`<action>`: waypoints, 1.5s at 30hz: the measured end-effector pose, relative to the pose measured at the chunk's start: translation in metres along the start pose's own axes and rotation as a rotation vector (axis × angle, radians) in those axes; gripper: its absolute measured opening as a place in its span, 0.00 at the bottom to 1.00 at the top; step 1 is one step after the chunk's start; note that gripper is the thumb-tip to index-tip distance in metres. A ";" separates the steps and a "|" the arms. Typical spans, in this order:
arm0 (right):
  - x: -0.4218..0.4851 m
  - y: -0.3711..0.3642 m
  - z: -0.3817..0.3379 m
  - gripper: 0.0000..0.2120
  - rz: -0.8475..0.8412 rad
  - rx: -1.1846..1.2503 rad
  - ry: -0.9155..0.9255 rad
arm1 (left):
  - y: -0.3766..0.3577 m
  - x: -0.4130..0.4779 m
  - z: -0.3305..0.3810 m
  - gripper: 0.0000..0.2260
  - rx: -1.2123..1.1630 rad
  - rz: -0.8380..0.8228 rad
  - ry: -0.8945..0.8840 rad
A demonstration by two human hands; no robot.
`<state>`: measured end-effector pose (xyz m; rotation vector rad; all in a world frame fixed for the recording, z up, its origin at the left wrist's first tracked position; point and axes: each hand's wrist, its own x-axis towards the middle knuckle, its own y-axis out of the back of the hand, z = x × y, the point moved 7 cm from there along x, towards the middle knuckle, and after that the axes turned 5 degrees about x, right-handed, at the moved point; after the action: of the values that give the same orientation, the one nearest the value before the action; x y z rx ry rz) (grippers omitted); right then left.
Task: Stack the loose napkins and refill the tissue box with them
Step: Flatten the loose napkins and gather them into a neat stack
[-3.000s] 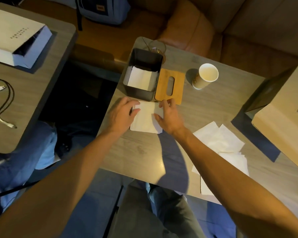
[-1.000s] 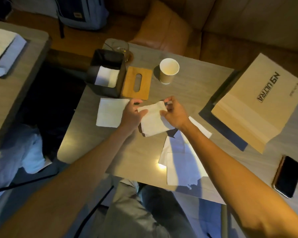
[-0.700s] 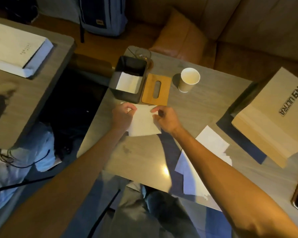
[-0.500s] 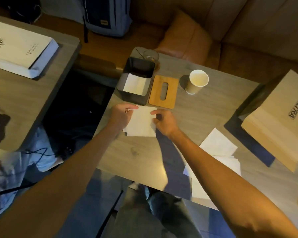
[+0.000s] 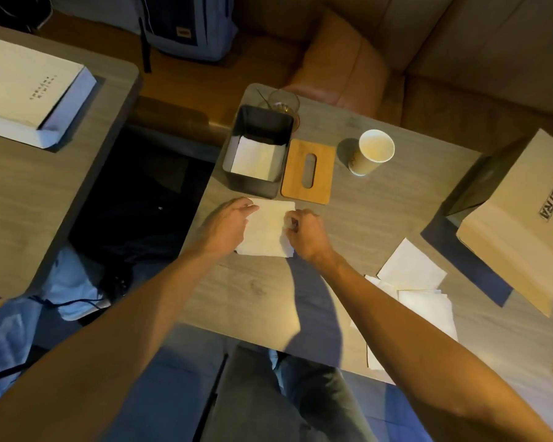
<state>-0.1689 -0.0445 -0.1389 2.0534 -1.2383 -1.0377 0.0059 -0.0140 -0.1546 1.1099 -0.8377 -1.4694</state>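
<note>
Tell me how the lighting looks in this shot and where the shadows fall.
Head view: dim, warm light overall. The right forearm throws a dark bluish shadow across the table toward its near edge. The cardboard box casts a hard shadow to its left. The paper cup shadows leftward too. The napkin stack under both hands stays bright; wide-angle bending shows at the edges.

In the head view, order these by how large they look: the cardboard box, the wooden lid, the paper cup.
1. cardboard box, though partly cut off by the frame edge
2. wooden lid
3. paper cup
</note>
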 end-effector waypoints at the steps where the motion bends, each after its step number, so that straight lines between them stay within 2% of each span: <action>1: 0.000 0.000 -0.001 0.04 -0.002 -0.008 0.003 | 0.000 -0.001 0.000 0.23 0.010 -0.010 -0.007; 5: 0.003 -0.004 -0.003 0.10 -0.038 -0.045 0.002 | 0.003 -0.001 0.000 0.25 0.057 -0.031 -0.012; 8: 0.002 -0.003 -0.003 0.15 -0.074 -0.083 -0.012 | 0.014 -0.002 0.004 0.25 0.178 -0.011 0.002; 11: -0.003 0.011 0.000 0.17 -0.046 -0.063 -0.003 | 0.030 -0.003 0.032 0.22 0.287 0.045 -0.097; 17: -0.029 0.061 0.038 0.16 0.022 -0.081 -0.010 | 0.025 -0.007 0.133 0.14 -0.022 -0.025 -0.388; 21: -0.057 0.093 0.089 0.13 0.044 -0.110 -0.071 | -0.001 -0.006 0.193 0.13 -0.118 -0.120 -0.435; 24: -0.084 0.115 0.138 0.12 0.120 -0.072 -0.236 | -0.020 -0.008 0.229 0.13 -0.134 -0.195 -0.419; 28: -0.115 0.127 0.200 0.13 0.175 -0.065 -0.333 | -0.043 -0.005 0.265 0.11 -0.190 -0.267 -0.371; 32: -0.133 0.132 0.231 0.13 0.189 -0.061 -0.392 | -0.071 0.009 0.279 0.09 -0.243 -0.332 -0.194; 35: -0.139 0.133 0.247 0.13 0.270 -0.013 -0.469 | -0.086 0.011 0.293 0.02 -0.290 -0.351 -0.108; 39: -0.135 0.126 0.261 0.12 0.303 0.015 -0.522 | -0.098 0.008 0.309 0.15 -0.307 -0.355 0.021; 42: -0.130 0.125 0.262 0.13 0.308 -0.032 -0.483 | -0.107 0.008 0.314 0.12 -0.342 -0.364 0.085; 45: -0.127 0.124 0.259 0.12 0.280 -0.035 -0.442 | -0.112 0.012 0.312 0.14 -0.374 -0.364 0.105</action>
<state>-0.4794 0.0016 -0.1500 1.6084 -1.6536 -1.4057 -0.3256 -0.0232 -0.1602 1.0752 -0.2751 -1.7617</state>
